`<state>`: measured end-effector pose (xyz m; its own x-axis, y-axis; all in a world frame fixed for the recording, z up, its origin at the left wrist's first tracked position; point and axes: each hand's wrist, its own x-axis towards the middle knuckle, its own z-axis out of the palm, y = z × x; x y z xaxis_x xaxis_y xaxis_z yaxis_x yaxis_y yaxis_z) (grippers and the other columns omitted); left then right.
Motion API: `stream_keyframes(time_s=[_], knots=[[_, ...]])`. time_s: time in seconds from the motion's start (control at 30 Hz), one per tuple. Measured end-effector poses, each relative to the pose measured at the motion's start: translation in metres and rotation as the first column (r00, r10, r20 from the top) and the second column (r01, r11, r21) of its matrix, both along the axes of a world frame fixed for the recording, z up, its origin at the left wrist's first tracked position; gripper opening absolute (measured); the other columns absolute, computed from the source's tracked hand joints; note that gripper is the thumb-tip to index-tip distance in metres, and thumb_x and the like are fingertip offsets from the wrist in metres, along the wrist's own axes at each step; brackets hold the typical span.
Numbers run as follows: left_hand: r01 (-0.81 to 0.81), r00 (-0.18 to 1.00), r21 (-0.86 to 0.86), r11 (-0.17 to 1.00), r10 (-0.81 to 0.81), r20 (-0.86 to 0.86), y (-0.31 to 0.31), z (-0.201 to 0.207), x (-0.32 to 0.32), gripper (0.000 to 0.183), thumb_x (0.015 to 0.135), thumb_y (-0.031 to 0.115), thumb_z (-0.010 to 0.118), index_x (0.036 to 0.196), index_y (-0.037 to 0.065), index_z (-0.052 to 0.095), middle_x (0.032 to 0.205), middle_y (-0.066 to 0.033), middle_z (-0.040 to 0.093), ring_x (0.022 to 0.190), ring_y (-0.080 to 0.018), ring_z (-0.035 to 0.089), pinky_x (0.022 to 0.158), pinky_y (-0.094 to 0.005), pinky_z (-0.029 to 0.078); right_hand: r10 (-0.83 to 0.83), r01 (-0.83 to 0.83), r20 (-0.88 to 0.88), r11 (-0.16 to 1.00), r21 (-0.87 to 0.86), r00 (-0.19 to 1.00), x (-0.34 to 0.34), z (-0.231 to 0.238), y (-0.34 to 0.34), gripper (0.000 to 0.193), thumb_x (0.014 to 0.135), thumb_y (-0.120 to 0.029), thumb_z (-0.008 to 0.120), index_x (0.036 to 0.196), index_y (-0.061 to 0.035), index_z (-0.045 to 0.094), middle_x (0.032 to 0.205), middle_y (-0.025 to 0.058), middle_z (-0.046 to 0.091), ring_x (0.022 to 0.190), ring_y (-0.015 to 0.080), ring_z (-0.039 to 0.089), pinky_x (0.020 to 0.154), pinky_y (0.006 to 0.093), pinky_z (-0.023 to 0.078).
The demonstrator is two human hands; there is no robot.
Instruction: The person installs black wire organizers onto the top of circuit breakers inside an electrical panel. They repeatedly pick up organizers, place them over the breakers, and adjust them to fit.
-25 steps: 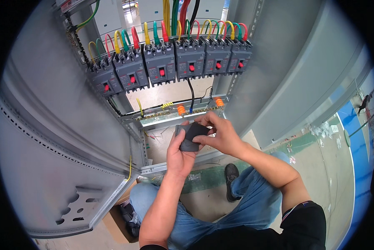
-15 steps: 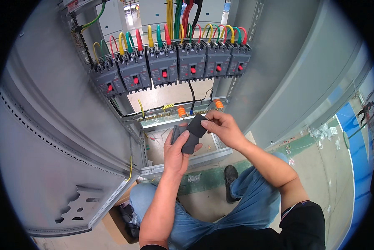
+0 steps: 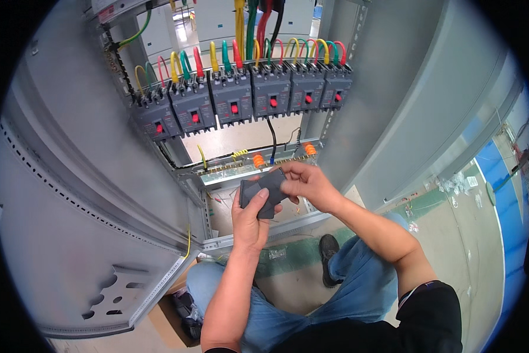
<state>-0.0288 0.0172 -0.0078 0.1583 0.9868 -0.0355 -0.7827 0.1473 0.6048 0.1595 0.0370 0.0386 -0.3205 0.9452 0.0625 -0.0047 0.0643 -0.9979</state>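
Several thin, dark grey flat plates (image 3: 268,199) are fanned out one over another below the row of breakers. My left hand (image 3: 252,220) grips them from beneath, its thumb lying across their faces. At their upper right edge my right hand (image 3: 308,187) is closed, with thumb and fingers pinching a plate. The fingertips behind the plates are partly hidden. Beyond my hands, dark grey circuit breakers (image 3: 232,101) with red toggles stand side by side in the metal cabinet, with yellow, green and red wires looping from their tops.
Orange insulators (image 3: 258,160) sit along a drilled busbar (image 3: 226,169) just beyond my hands. A cabinet door (image 3: 93,235) stands at the left, and a grey panel (image 3: 417,112) rises at the right. By my left knee is a cardboard box (image 3: 169,317) holding dark parts.
The plate that stuck up to the upper right now lies closer over the others. My right hand has moved slightly down and left with it. The left hand keeps its grip.
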Motion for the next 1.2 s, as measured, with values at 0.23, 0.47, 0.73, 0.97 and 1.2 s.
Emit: stream_keyframes(time_s=[0.23, 0.47, 0.73, 0.97, 1.2], knots=[[-0.048, 0.993, 0.015, 0.999, 0.046, 0.112, 0.002, 0.005, -0.006, 0.045, 0.095, 0.003, 0.072, 0.136, 0.003, 0.054, 0.122, -0.0147, 0.067, 0.1, -0.0243, 0.072, 0.073, -0.0357, 0.066, 0.048, -0.05, 0.053, 0.998, 0.032, 0.997, -0.008, -0.008, -0.007, 0.05, 0.099, -0.019, 0.077, 0.142, -0.0005, 0.062, 0.098, -0.0024, 0.071, 0.081, 0.004, 0.062, 0.067, 0.0224, 0.05], [-0.372, 0.739, 0.388, 0.843, 0.522, -0.426, -0.013, 0.012, -0.001, 0.033, 0.095, 0.001, 0.073, 0.126, -0.001, 0.064, 0.114, -0.0136, 0.072, 0.095, -0.0216, 0.074, 0.082, -0.0353, 0.064, -0.11, 0.112, 0.242, 0.994, 0.007, 0.964, -0.019, -0.02, -0.005, 0.047, 0.105, -0.044, 0.065, 0.12, -0.0007, 0.073, 0.085, 0.0044, 0.07, 0.072, 0.0099, 0.066, 0.063, 0.0259, 0.052], [0.145, 0.287, 0.894, 0.424, 0.847, -0.448, -0.014, 0.019, -0.012, 0.037, 0.083, -0.007, 0.075, 0.119, 0.004, 0.073, 0.114, -0.0161, 0.074, 0.104, -0.0344, 0.074, 0.092, -0.039, 0.059, 0.125, -0.215, -0.231, 0.881, -0.423, 0.965, -0.005, -0.009, 0.001, 0.054, 0.107, -0.053, 0.057, 0.09, -0.0026, 0.066, 0.065, 0.0076, 0.06, 0.051, 0.0146, 0.055, 0.048, 0.031, 0.042], [-0.232, 0.5, 0.69, 0.686, 0.692, -0.52, -0.006, 0.006, -0.005, 0.03, 0.095, 0.002, 0.076, 0.124, 0.001, 0.068, 0.114, -0.0114, 0.074, 0.098, -0.0183, 0.072, 0.087, -0.0326, 0.06, -0.479, 0.314, 0.213, 0.792, 0.524, 0.852, -0.014, 0.089, 0.046, 0.035, 0.105, -0.031, 0.062, 0.101, 0.0034, 0.069, 0.065, 0.0085, 0.063, 0.056, 0.0156, 0.061, 0.055, 0.0353, 0.046], [-0.328, 0.844, 0.317, 0.89, 0.427, -0.324, 0.006, -0.002, -0.014, 0.035, 0.098, 0.004, 0.072, 0.131, -0.002, 0.06, 0.113, -0.0142, 0.07, 0.099, -0.0206, 0.073, 0.078, -0.0341, 0.067, -0.717, 0.277, -0.031, 0.228, 0.934, 0.696, -0.055, 0.217, 0.119, 0.024, 0.099, -0.018, 0.065, 0.102, 0.0059, 0.066, 0.077, 0.0274, 0.068, 0.076, 0.0466, 0.069, 0.068, 0.0507, 0.052]])
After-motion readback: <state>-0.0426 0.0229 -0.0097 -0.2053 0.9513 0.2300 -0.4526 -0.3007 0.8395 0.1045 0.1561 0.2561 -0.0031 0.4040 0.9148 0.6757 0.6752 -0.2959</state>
